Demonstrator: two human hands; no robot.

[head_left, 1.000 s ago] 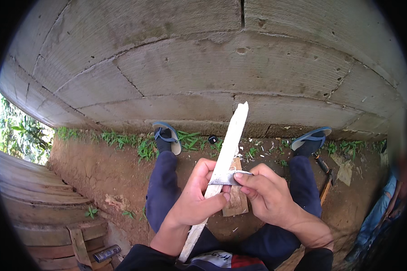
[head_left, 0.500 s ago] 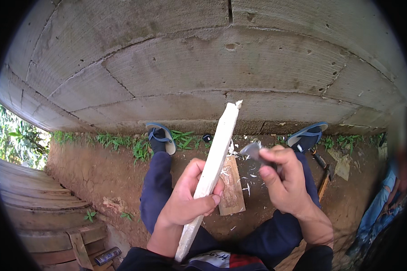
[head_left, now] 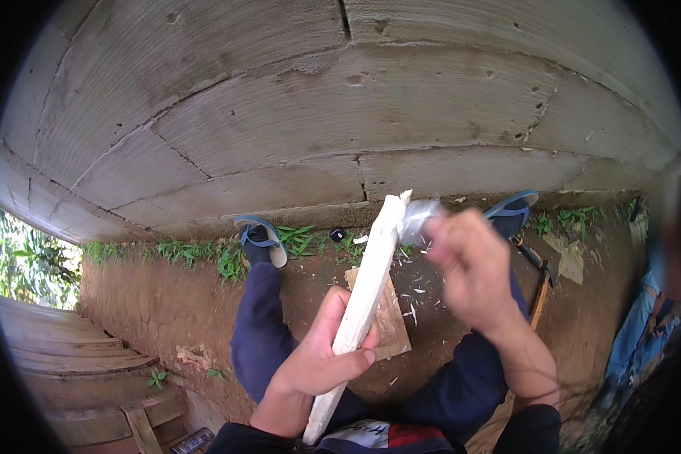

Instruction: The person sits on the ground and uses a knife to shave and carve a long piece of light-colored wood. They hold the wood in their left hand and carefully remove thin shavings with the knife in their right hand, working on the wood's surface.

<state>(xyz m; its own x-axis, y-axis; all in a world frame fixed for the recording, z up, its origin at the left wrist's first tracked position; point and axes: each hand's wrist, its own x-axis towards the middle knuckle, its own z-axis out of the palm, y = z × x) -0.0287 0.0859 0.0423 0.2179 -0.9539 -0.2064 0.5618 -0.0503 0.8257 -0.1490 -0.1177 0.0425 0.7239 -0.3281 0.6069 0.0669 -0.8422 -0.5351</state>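
My left hand (head_left: pixel 319 362) is wrapped round the lower half of a long pale wooden stick (head_left: pixel 362 303), thumb across it. The stick slants up and away from my lap, and its far tip is roughly cut and frayed. In my closed right hand (head_left: pixel 473 272) is a grey metal blade (head_left: pixel 419 219), smeared by motion. That blade is at the right side of the stick, close under the tip; whether it touches the wood cannot be told. Partly behind the stick, a flat wooden board (head_left: pixel 392 325) lies on the ground between my legs.
White shavings (head_left: pixel 411 312) are scattered on the dirt. A grey block wall (head_left: pixel 295 121) rises ahead, with weeds (head_left: pixel 231 261) at its foot. A wooden-handled tool (head_left: pixel 541 291) lies by my right leg. Wooden planks (head_left: pixel 76 356) stand at left. Someone's jeans (head_left: pixel 632 333) show at right.
My right hand has moved up and forward, bringing the blade to the stick near its tip. The stick's tip sits slightly lower in view, and the view has shifted a little.
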